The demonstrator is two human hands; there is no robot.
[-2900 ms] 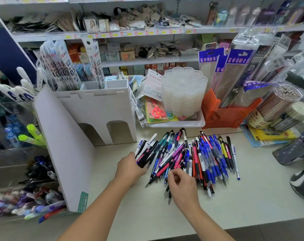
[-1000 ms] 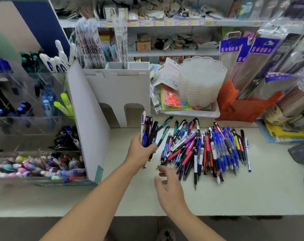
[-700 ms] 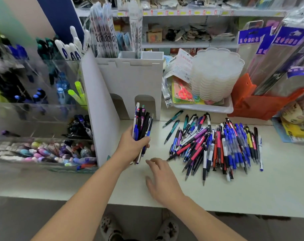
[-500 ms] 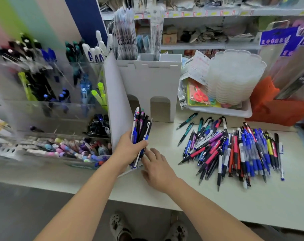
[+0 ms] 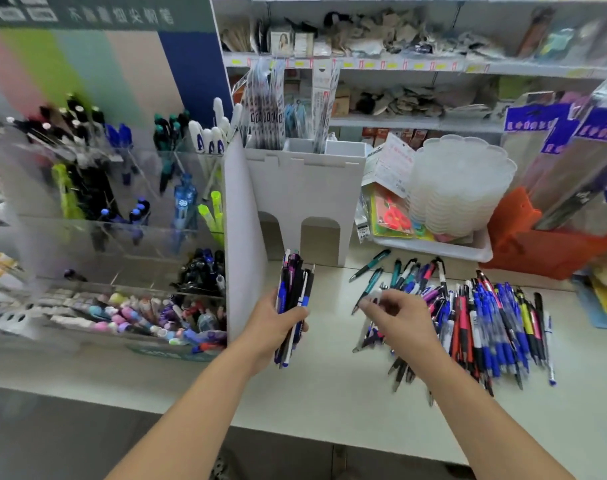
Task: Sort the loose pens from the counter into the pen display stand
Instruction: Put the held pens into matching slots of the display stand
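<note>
My left hand (image 5: 269,325) grips an upright bundle of pens (image 5: 293,292), mostly dark blue and black, just right of a white panel (image 5: 241,237). Left of that panel stands the clear tiered pen display stand (image 5: 122,237), with pens and markers in several compartments. The loose pens (image 5: 485,323) lie in a wide pile on the counter (image 5: 330,393) to the right. My right hand (image 5: 401,318) hovers over the pile's left edge with curled fingers; blur hides whether it pinches a pen.
A white castle-shaped holder (image 5: 305,188) stands behind my left hand. Further right are a stack of clear plastic dishes (image 5: 458,185) in a white tray and an orange bin (image 5: 537,244). Stocked shelves fill the back.
My left hand lifted a bundle of pens from the pile and carried it left to the white panel. My right hand followed, then went back right to the pile's edge.
</note>
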